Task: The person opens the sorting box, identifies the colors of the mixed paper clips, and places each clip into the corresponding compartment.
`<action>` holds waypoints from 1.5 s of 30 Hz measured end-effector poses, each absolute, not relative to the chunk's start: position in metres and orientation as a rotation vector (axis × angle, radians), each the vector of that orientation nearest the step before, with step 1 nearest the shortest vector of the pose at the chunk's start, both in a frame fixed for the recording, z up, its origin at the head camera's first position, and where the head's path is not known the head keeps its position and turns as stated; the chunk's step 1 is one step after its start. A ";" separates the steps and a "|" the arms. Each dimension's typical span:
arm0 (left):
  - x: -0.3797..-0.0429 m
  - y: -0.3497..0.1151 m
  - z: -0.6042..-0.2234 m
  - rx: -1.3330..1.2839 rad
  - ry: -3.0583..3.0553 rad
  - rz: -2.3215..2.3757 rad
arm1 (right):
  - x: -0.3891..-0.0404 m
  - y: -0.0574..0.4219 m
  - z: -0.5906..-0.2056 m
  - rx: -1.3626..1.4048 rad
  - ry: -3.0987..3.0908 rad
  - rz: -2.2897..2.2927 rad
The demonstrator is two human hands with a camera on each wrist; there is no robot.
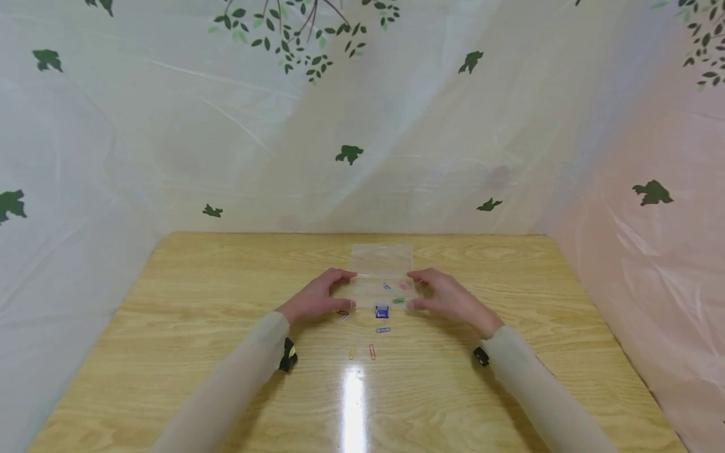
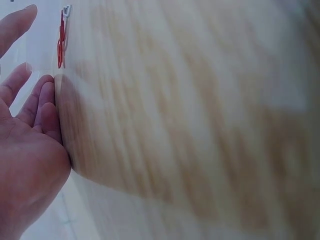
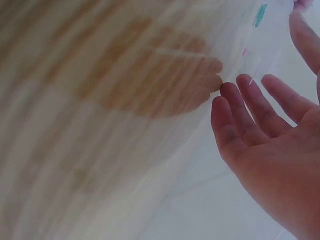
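Note:
A clear plastic box, its lid raised at the back, lies between both hands. My left hand holds its left side, forefinger at the back corner and thumb at the front. The right hand grips the opposite side likewise. Through the clear plastic show a blue paper clip, a red one and a green one. At the front edge is a small dark blue piece, like a binder clip. A red clip shows beyond the fingertips in the left wrist view.
Nearer on the wooden table lie a blue paper clip, a red one and a yellow one. Small dark clips sit by the left thumb. Leaf-printed sheeting borders the table at the back and sides.

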State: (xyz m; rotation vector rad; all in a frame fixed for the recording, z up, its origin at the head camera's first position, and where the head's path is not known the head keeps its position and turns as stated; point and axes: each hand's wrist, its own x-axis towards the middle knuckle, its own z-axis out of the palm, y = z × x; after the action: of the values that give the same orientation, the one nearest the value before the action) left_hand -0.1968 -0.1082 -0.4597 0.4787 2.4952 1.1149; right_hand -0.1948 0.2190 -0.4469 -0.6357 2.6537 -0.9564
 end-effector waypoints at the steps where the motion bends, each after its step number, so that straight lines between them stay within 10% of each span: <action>1: -0.197 -0.109 -0.460 0.479 2.499 1.111 | -0.196 0.217 -0.447 -0.638 2.650 -0.945; 45: -0.187 -0.131 -0.460 0.714 2.726 0.957 | -0.198 0.211 -0.445 -0.595 2.626 -0.897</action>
State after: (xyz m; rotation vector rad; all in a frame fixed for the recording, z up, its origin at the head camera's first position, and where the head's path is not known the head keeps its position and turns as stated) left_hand -0.1873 -0.1309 -0.4601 0.7135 2.7256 0.9565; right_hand -0.1983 0.2111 -0.4451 -0.5951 2.6258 -0.8974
